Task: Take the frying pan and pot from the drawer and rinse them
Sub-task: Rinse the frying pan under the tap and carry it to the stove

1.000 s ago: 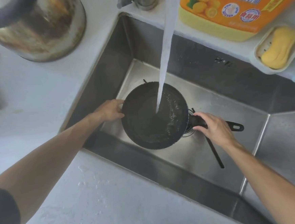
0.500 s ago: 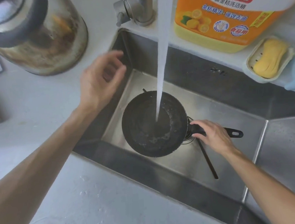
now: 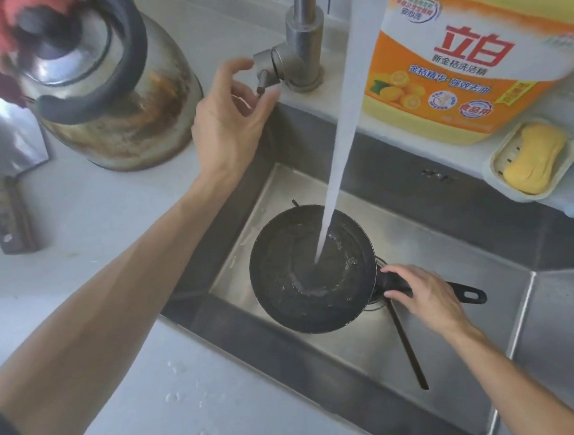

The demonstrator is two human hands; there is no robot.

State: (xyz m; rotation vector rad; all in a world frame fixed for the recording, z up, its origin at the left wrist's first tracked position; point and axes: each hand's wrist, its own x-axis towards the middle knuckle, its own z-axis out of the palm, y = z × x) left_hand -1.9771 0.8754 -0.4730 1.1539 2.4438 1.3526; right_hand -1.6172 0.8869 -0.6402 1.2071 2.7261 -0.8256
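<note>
The steel sink [image 3: 307, 140] filled the middle of the frame, and in it lay the black frying pan [image 3: 312, 272], taking a stream of water [image 3: 337, 137] that frothed in its bowl. A dark stick-like utensil [image 3: 407, 345] lay under it on the sink floor. At right, a cream soap dish [image 3: 496, 163] held a yellow bar [image 3: 533, 158]. My right hand [image 3: 425, 294] gripped the pan's handle at lower right, fingers curled over it. My left hand [image 3: 228, 119], well above the pan, was loosely spread at the faucet lever [image 3: 267, 71]; I couldn't tell if it touched. On the pale counter [image 3: 108, 231] stood a stained kettle [image 3: 110, 90] at upper left, a cleaver [image 3: 10, 191] at far left, and an orange detergent jug [image 3: 462, 59] at upper right.
</note>
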